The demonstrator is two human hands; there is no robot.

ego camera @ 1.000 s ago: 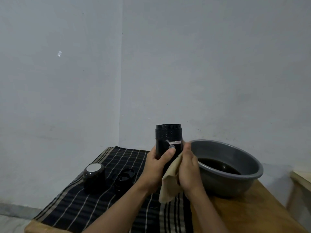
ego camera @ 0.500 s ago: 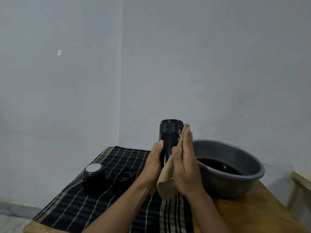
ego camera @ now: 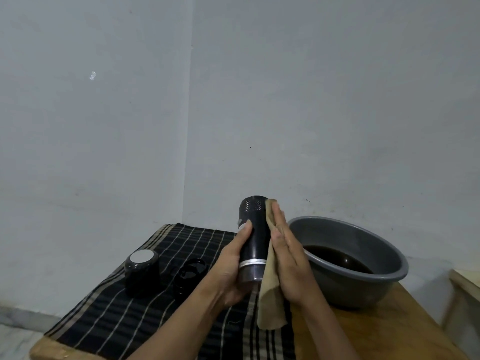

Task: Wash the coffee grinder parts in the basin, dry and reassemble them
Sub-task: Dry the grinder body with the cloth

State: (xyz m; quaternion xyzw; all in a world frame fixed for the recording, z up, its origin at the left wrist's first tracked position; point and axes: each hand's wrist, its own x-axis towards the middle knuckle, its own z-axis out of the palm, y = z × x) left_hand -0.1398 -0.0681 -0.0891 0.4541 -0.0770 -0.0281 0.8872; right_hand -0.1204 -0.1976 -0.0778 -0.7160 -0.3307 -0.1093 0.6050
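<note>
The left hand (ego camera: 230, 268) wraps the grinder body (ego camera: 253, 237), thumb up its side; the right hand (ego camera: 285, 255), fingers straight, presses the tan cloth (ego camera: 270, 307) flat against the side facing the basin (ego camera: 363, 292). Held between both hands just left of the basin, the body stands near upright: black, silver band near its base, perforated top. Farther left of the basin lie a cap (ego camera: 141, 272) and ring (ego camera: 188, 275)

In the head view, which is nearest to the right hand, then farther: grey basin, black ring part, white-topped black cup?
1. Grey basin, just right of the right hand.
2. Black ring part, to its left.
3. White-topped black cup, farthest left.
</note>
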